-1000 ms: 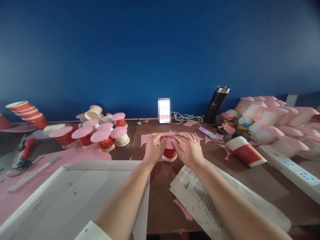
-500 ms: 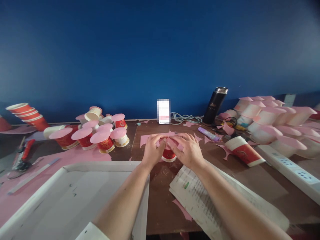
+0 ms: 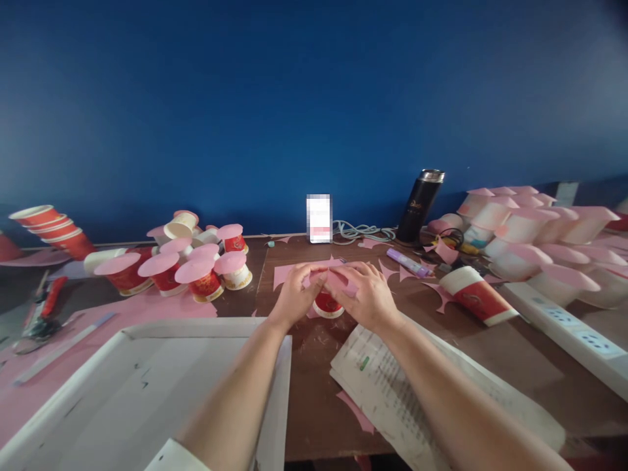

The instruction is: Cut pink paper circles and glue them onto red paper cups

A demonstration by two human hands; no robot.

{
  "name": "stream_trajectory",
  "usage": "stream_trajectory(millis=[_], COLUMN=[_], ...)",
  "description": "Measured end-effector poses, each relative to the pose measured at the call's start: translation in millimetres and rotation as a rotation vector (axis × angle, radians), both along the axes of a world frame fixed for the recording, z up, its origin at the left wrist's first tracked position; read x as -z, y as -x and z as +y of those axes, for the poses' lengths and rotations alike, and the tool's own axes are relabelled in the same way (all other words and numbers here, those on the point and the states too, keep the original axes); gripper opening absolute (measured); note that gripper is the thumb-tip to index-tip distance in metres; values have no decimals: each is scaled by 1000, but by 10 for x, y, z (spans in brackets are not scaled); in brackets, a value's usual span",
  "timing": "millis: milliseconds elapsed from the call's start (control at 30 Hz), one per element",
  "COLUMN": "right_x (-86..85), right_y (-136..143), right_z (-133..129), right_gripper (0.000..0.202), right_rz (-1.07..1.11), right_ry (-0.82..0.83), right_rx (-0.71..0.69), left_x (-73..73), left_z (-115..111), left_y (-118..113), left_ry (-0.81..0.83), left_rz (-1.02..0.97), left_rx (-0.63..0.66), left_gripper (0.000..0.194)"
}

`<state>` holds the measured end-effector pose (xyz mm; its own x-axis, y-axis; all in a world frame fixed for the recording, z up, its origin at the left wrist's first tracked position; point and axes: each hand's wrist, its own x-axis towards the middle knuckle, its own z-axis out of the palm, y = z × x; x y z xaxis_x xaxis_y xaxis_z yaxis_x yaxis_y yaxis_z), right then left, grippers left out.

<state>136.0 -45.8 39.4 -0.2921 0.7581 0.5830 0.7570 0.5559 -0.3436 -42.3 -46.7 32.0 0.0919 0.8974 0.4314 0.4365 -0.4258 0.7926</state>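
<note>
On the brown tabletop [image 3: 314, 405], the left hand [image 3: 297, 294] and right hand [image 3: 371, 294] are held half-curled, almost meeting. The red cup [image 3: 328, 307] is kinda tucked between them, front and center, with pink paper [image 3: 347, 282] on top gripped by fingers and thumbs.

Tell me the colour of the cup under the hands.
The cup is mainly red where it shows, in the head view.
</note>
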Motion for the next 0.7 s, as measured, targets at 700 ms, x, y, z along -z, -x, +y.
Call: stream_trajectory(millis=[700], right_x=[-117], right_y=[25], right_z=[-147], right_gripper=[45], right_rz=[-200], right_ry=[27], right_rx=[104], left_x=[-123], left_z=[-20], left_y=[162], left_ry=[97], left_rz=[99], left_rx=[154], left_gripper=[44])
